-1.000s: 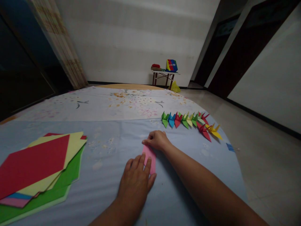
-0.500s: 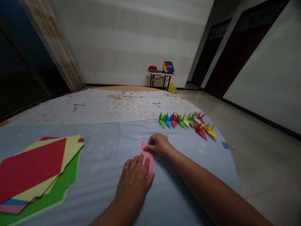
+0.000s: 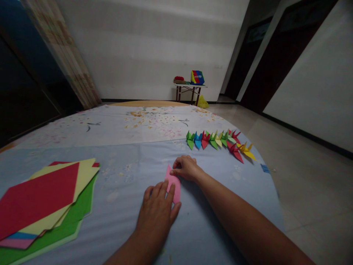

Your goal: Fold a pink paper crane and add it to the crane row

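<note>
A piece of folded pink paper [image 3: 177, 189], narrow and pointed at its far end, lies on the blue part of the tablecloth in front of me. My left hand [image 3: 156, 208] rests flat on its left side, fingers stretched and a little apart, with the thumb by its near end. At the upper right edge of the paper, my right hand [image 3: 188, 168] has its fingers curled and its thumb against the paper. The exact grip between its thumb and forefinger is partly hidden.
Sheets of coloured paper [image 3: 41, 198] are stacked on the left. Several folded paper cranes [image 3: 205, 140] stand in a row at the right, near the round edge of the table. A small blue object [image 3: 265, 168] sits at that edge. Farther back, a small table [image 3: 190, 86] stands by the wall.
Both hands stay at the pink paper in nearly the same pose. The view has shifted very slightly.
</note>
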`<state>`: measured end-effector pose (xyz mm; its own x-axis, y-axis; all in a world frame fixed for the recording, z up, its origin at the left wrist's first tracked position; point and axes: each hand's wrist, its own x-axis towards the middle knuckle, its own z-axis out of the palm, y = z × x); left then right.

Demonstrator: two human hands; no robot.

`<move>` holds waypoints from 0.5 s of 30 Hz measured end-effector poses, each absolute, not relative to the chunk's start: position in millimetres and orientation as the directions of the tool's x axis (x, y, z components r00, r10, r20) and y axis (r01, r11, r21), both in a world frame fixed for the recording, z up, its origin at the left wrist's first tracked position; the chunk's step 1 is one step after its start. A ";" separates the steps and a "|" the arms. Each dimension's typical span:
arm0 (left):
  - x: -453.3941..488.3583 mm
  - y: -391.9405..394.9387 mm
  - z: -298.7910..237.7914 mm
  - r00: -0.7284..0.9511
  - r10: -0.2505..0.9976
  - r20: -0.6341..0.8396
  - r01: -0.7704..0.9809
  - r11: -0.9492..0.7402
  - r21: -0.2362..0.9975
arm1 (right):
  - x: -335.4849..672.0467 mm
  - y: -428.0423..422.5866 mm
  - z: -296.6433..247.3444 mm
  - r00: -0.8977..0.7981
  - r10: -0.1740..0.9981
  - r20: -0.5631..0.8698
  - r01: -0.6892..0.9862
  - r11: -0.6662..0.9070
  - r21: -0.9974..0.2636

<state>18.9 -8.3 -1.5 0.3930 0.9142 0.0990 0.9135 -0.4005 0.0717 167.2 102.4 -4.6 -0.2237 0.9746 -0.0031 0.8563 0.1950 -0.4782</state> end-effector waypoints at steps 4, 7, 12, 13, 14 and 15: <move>18.6 -8.0 -3.7 0.385 0.916 0.110 0.916 -0.394 0.079 | 166.1 102.8 -1.4 -0.239 0.970 -0.035 0.856 0.194 -0.479; 18.3 -8.2 -7.0 0.381 0.917 0.121 0.917 -0.392 0.078 | 165.9 103.1 0.5 -0.238 0.971 -0.037 0.860 0.193 -0.472; 18.7 -8.5 -6.1 0.377 0.920 0.104 0.919 -0.385 0.078 | 166.6 105.3 1.0 -0.249 0.967 -0.060 0.850 0.189 -0.491; 18.9 -8.5 -5.0 0.377 0.922 0.093 0.920 -0.384 0.079 | 166.7 105.7 1.0 -0.250 0.966 -0.060 0.848 0.189 -0.496; 19.2 -8.4 -4.0 0.377 0.923 0.084 0.920 -0.383 0.083 | 166.9 105.9 1.1 -0.250 0.966 -0.059 0.846 0.188 -0.499; 19.3 -8.3 -3.2 0.376 0.923 0.078 0.920 -0.383 0.088 | 167.2 105.9 1.4 -0.250 0.967 -0.058 0.844 0.188 -0.501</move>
<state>19.3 -8.3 -3.2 0.3765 0.9231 0.0784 0.9197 -0.3826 0.0883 167.2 105.9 1.4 -0.2500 0.9665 -0.0579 0.8445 0.1884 -0.5014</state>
